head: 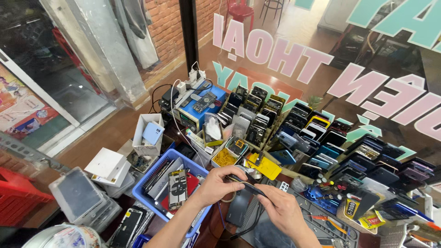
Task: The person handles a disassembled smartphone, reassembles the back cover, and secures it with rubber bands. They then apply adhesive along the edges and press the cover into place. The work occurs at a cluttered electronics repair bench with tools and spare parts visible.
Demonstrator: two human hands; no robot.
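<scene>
Both hands, left hand (pixel 219 183) and right hand (pixel 281 210), pinch a black cable (pixel 248 187).

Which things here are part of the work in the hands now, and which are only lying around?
In the work:
- left hand and right hand, together holding a thin black cable
- dark phone under them

Lying around:
- blue basket of parts
- rows of phones
- white boxes
- yellow case

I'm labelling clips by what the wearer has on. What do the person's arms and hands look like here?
Both forearms are bare as far as the frame shows, with no sleeves in view. The left hand and right hand wear no gloves; no rings, watch or wristband are visible. No markings can be made out.
</scene>
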